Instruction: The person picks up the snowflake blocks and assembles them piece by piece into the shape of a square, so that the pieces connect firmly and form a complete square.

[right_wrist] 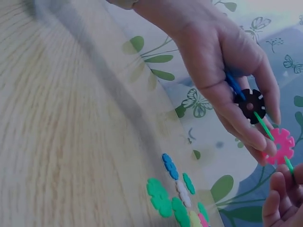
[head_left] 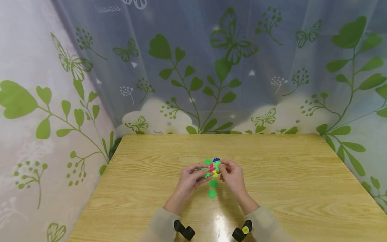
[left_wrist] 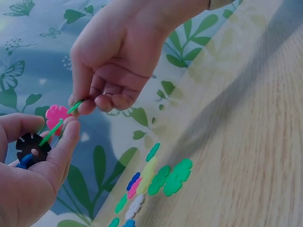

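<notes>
Wooden table [head_left: 272, 174], curtain [head_left: 193, 67] with green leaf and butterfly print hanging behind its far edge and along the left side. Both hands meet above the table's middle, nearer the front edge.

Left hand [head_left: 190, 179]: fingers curled, holding a cluster of slotted discs [head_left: 212, 167], which sits off the surface. Black disc [left_wrist: 32, 145] against the fingers, pink disc [left_wrist: 57, 117] beyond it, a thin green disc seen edge-on between thumb and forefinger.

Right hand [head_left: 231, 176]: fingertips pinch a green disc [left_wrist: 75, 107] edge-on, just beside the pink one; whether they touch, cannot tell.

Two loose green discs [head_left: 213, 189] lie flat on the table directly below the hands, towards the front edge, close together.
</notes>
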A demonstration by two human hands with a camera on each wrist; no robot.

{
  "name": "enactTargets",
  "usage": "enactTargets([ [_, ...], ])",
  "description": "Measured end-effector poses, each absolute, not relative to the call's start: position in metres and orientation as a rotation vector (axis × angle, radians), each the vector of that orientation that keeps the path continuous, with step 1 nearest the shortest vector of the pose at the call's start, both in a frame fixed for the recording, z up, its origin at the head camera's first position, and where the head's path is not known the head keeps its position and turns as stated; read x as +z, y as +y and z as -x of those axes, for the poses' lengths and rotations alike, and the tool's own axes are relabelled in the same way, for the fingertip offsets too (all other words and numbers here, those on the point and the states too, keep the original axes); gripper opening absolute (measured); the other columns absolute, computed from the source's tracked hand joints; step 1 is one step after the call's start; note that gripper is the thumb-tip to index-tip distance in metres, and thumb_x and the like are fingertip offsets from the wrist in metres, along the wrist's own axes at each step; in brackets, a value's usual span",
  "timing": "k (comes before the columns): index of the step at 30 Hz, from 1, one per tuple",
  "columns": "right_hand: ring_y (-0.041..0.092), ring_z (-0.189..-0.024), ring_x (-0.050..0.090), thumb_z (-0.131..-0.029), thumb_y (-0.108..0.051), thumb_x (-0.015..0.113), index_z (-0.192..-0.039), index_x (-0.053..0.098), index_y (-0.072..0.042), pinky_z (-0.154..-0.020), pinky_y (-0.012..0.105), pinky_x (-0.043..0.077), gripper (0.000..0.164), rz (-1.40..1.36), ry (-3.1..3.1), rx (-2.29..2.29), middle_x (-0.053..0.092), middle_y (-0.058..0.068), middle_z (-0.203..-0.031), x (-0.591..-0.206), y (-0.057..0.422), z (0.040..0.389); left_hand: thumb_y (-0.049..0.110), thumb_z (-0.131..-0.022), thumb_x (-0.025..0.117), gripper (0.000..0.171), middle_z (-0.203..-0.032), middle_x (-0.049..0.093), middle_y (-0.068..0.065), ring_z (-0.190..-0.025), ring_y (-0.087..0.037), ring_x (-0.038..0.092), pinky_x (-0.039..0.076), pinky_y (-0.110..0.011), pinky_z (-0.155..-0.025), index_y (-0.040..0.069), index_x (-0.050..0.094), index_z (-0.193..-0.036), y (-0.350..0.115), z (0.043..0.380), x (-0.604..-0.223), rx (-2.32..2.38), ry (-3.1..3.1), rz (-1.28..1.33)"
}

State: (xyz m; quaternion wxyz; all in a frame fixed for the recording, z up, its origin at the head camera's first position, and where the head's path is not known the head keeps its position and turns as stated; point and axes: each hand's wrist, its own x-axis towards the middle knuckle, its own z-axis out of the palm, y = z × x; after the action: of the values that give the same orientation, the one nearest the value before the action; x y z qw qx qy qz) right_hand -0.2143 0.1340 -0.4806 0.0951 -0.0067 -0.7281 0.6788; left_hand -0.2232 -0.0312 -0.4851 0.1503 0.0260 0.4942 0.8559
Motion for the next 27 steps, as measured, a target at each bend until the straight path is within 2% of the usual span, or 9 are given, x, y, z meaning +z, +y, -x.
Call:
enactTargets([
  [4,0.020,-0.054,0.055,-0.089,0.002,0.059,-0.111,0.058,0.011,-0.048,0.024,0.050,0.023,-0.017,-2.127,1.980,0.059,0.021,-0.073,-0.480,0.131,0.209,-0.006,-0.086,0.061,0.030,-0.094,0.066,-0.018,-0.090,-0.032,0.065,0.052,-0.040,-0.085,-0.017,0.053,-0.112,-0.027,0.223,-0.488,2.469,1.465,-0.088],
  [9,0.028,-0.056,0.057,-0.087,0.010,0.056,-0.108,0.056,0.016,-0.049,0.022,0.052,0.022,-0.128,-2.044,1.948,0.056,0.026,-0.071,-0.471,0.126,0.199,-0.005,-0.085,0.063,0.033,-0.099,0.065,-0.022,-0.089,-0.027,0.066,0.053,-0.038,-0.084,-0.019,0.052,-0.112,-0.025,0.222,-0.491,2.480,1.513,-0.099],
  [14,0.018,-0.053,0.058,-0.087,0.011,0.056,-0.108,0.056,0.017,-0.049,0.018,0.051,0.021,-0.135,-2.006,2.051,0.056,0.029,-0.071,-0.472,0.124,0.197,-0.005,-0.085,0.062,0.031,-0.097,0.066,-0.020,-0.085,-0.024,0.067,0.054,-0.035,-0.081,-0.020,0.052,-0.110,-0.027,0.221,-0.493,2.441,1.580,-0.066],
  [18,0.014,-0.053,0.057,-0.089,0.006,0.057,-0.110,0.056,0.014,-0.049,0.019,0.050,0.023,-0.137,-2.049,2.116,0.059,0.024,-0.073,-0.480,0.129,0.205,-0.004,-0.085,0.062,0.030,-0.096,0.065,-0.016,-0.086,-0.024,0.066,0.054,-0.034,-0.082,-0.017,0.053,-0.110,-0.030,0.222,-0.492,2.399,1.582,-0.070],
  [23,0.015,-0.053,0.056,-0.091,0.000,0.057,-0.111,0.057,0.008,-0.050,0.021,0.049,0.022,-0.136,-2.096,2.135,0.059,0.018,-0.072,-0.485,0.137,0.213,0.012,-0.088,0.065,0.032,-0.106,0.058,-0.017,-0.093,-0.026,0.063,0.050,-0.042,-0.089,-0.009,0.057,-0.111,-0.032,0.221,-0.487,2.380,1.496,-0.126],
  [27,0.014,-0.052,0.055,-0.091,0.001,0.056,-0.110,0.057,0.010,-0.049,0.021,0.048,0.021,-0.075,-2.048,2.210,0.060,0.015,-0.069,-0.484,0.139,0.215,0.024,-0.090,0.062,0.039,-0.114,0.056,-0.021,-0.092,-0.024,0.063,0.049,-0.045,-0.089,-0.006,0.057,-0.114,-0.033,0.220,-0.483,2.377,1.457,-0.142],
])
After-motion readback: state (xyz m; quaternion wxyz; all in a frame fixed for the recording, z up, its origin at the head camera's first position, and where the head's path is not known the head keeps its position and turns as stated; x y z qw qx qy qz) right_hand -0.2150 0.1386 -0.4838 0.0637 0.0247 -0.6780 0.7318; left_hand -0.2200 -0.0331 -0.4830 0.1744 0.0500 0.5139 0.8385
